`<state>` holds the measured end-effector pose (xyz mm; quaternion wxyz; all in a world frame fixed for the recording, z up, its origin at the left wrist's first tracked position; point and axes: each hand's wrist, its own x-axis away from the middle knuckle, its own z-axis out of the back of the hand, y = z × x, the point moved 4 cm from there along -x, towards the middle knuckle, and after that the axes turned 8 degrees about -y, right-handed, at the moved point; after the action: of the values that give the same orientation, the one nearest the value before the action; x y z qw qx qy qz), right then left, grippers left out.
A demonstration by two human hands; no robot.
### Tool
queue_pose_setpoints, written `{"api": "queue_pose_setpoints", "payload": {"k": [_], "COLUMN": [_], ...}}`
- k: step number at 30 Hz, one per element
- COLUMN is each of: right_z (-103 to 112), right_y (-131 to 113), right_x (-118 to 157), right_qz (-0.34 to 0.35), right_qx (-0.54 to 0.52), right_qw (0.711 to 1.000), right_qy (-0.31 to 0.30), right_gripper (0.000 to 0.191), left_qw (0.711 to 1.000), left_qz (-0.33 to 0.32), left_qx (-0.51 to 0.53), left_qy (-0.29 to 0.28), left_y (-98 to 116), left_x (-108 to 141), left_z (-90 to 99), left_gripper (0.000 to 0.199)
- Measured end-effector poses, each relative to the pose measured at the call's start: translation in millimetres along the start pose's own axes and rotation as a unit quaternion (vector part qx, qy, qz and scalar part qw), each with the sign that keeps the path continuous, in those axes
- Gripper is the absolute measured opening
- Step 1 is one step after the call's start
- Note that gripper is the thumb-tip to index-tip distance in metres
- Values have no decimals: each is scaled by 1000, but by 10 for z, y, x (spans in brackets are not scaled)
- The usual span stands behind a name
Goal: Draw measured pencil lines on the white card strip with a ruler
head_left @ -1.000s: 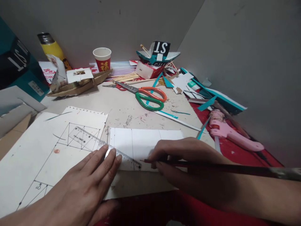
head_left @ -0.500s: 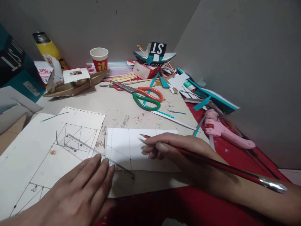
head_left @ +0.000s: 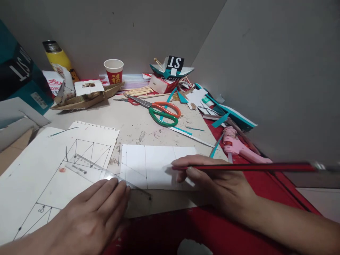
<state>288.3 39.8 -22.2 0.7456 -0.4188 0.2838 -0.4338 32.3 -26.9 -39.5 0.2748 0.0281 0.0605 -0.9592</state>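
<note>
My left hand [head_left: 92,212] lies palm down, its fingertips on a clear plastic ruler [head_left: 81,168]. The fingers are stretched out side by side, and the thumb is mostly hidden below. Slantwise, the ruler crosses a sheet with pencilled line drawings [head_left: 87,191] and reaches over a white paper strip [head_left: 159,159] marked with thin lines. A red and black pencil [head_left: 249,167] is gripped in my right hand [head_left: 215,180], near the strip's right end. The pencil lies nearly level; its tip is blurred and pale, close to the paper.
Behind the strip lie scissors [head_left: 163,114] with orange and green handles. A pink glue gun [head_left: 236,145] rests on red cloth at right. Along the back stand a cardboard boat [head_left: 87,102], a paper cup [head_left: 114,71], a yellow bottle [head_left: 57,58] and a teal boat model [head_left: 172,69].
The pencil has swung from a downward slant to nearly level. My right hand has shifted slightly right and lower over the strip. My left hand remains on the ruler. The view has shifted slightly.
</note>
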Motion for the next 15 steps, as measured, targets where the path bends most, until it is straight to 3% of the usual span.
{"api": "queue_pose_setpoints", "payload": {"k": [4,8,11,15], "right_z": [-100,-264,-338,-369], "right_y": [-90,-29,28,41], "right_x": [-92,-190,-221,-241], "right_qz": [-1,-79,-114,-89], "right_qx": [-27,-62,-85,-40], "right_qw": [999,991,985,990], "right_qy": [-22,-90,-100,-100], "right_gripper": [23,16,15,11], "left_qw": [999,999,999,998], "left_qz": [20,30,22,40], "left_qx": [19,26,26,29], "left_qy": [27,32,18,25], "left_y": [35,27,14,30], "left_x": [-10,-45,-50,-32], "left_z": [-40,-64,-76,-91], "left_gripper": [36,38,40,40]}}
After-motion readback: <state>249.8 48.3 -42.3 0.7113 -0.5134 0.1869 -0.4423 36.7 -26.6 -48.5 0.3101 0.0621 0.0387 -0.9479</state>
